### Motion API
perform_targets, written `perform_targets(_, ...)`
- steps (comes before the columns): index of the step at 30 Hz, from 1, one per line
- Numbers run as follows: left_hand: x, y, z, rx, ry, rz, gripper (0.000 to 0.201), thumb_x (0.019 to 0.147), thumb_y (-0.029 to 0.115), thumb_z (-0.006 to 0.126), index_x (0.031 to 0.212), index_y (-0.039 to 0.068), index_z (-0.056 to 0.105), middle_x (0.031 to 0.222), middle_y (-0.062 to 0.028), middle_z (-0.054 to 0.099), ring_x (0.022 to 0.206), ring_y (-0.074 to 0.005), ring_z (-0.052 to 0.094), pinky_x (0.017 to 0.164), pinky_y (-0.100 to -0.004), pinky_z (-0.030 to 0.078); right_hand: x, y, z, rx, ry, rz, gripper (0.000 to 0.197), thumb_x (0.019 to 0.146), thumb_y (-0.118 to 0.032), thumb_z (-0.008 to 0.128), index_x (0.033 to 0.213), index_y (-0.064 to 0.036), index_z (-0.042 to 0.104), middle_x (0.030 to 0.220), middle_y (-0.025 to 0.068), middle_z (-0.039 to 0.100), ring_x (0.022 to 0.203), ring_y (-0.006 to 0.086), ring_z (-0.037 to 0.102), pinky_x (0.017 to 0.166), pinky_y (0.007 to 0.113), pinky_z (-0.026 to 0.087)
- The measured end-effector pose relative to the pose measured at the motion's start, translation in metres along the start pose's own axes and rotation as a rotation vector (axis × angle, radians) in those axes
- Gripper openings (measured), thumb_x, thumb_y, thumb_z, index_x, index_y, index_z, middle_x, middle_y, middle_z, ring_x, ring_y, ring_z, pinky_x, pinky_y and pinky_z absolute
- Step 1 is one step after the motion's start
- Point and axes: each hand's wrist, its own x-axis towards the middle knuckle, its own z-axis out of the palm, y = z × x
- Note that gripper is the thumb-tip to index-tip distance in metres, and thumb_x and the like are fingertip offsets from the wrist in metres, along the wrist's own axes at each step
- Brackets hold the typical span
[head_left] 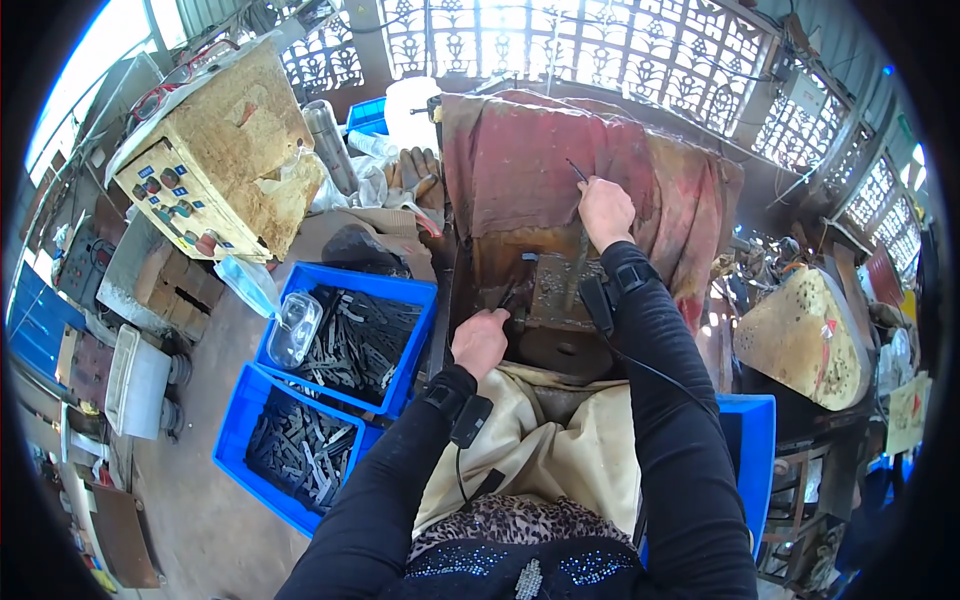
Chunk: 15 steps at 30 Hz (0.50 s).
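My left hand (pixel 480 342) is closed in a pinch low over the wet, rust-brown work bed. From its fingertips a small dark metal piece (pixel 508 297) points up toward a rectangular metal block (pixel 562 287) on the bed. Farther off and to the right, my right hand (pixel 606 212) grips a thin dark rod (pixel 576 170), whose tip sticks out up and left in front of a stained red cloth (pixel 530 165). That cloth hangs over the back of the bed. Near my lap lies a dark round disc (pixel 565 350) with a hole.
Left of the bed, two blue bins (pixel 425 335) hold many dark flat metal pieces; a clear plastic container (pixel 294 330) rests on the farther one. A rusty control box (pixel 240 140) with knobs stands behind them. At my right is another blue bin (pixel 750 440).
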Motion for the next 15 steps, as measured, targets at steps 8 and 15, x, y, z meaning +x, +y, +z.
perform_targets(8, 0.0003, 0.0006, 0.0003, 0.004, -0.018, -0.014, 0.024, 0.081, 0.009, 0.051, 0.099, 0.009, 0.067, 0.089, -0.0173, 0.066, 0.088, -0.0349, 0.064, 0.076, -0.0442, 0.052, 0.0016, 0.0027, 0.0044, 0.011, 0.024, -0.013, 0.03, 0.092, -0.033, 0.055, 0.088, -0.0062, 0.068, 0.084, 0.0192, 0.068, 0.083, 0.0384, 0.067, 0.073, 0.05, 0.052)
perform_targets(15, 0.0004, -0.0025, 0.0031, 0.002, -0.031, -0.001, 0.025, 0.081, 0.008, 0.051, 0.099, 0.009, 0.068, 0.09, -0.0167, 0.066, 0.088, -0.0347, 0.064, 0.077, -0.044, 0.052, 0.0014, 0.0032, 0.0052, 0.008, 0.021, -0.019, 0.03, 0.092, -0.033, 0.055, 0.089, -0.0061, 0.068, 0.085, 0.0192, 0.068, 0.084, 0.0384, 0.067, 0.073, 0.05, 0.052)
